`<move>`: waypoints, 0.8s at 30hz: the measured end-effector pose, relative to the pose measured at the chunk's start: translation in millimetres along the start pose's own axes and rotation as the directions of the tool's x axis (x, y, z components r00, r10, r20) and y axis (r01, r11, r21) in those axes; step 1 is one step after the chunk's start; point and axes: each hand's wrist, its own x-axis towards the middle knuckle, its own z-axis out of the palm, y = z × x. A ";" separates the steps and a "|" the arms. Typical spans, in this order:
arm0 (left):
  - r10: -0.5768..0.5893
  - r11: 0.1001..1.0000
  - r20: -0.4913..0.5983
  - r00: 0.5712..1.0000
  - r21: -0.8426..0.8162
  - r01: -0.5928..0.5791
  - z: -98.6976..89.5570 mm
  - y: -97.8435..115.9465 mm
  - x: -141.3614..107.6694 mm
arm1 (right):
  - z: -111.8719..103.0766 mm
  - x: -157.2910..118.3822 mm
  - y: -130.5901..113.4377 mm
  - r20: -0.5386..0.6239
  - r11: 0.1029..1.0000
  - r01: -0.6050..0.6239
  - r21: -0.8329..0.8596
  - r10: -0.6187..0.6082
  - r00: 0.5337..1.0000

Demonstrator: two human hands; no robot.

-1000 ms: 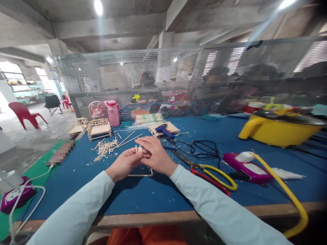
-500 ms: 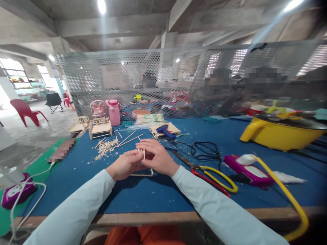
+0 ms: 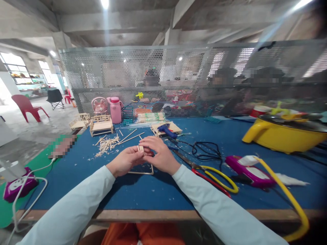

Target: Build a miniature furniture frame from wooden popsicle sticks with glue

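Observation:
Several short wooden sticks (image 3: 140, 148) are bunched together between my hands. My left hand (image 3: 126, 160) is closed round them, thumb on the near side. Curled over the bunch from the right is my right hand (image 3: 160, 153), its fingertips at the sticks; the fingers partly hide them. Beneath both hands a thin wooden stick frame (image 3: 143, 173) lies on the blue table, mostly covered by the hands. A pile of cut stick pieces (image 3: 107, 145) lies beyond my left hand, with a few longer sticks (image 3: 130, 136) beside it.
Scissors (image 3: 199, 166) with red and yellow handles lie right of my hands. A blue glue gun (image 3: 167, 130) rests on a wooden piece (image 3: 155, 129). Further right are a purple power strip (image 3: 251, 173) and a yellow pot (image 3: 286, 134). Small stick-built furniture (image 3: 101, 125) stands back left.
My hands stay together at the sticks; less of the bunch shows between the fingers now. The whole view has shifted slightly.

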 end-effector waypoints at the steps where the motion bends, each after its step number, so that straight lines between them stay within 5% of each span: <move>1: -0.005 1.000 0.012 1.000 0.027 0.005 -0.8 -0.1 0.1 | 0.8 -0.3 0.7 0.003 1.000 0.007 -0.008 -0.007 1.000; 19: -0.131 0.991 0.080 0.988 0.046 0.127 -2.4 5.6 -1.4 | 3.5 -1.4 -4.7 0.050 1.000 -0.010 0.007 0.009 0.999; 24: -0.177 0.984 0.001 0.984 0.019 0.177 -2.8 5.3 -1.3 | 2.2 0.0 -5.6 0.040 0.996 -0.069 0.055 0.067 0.997</move>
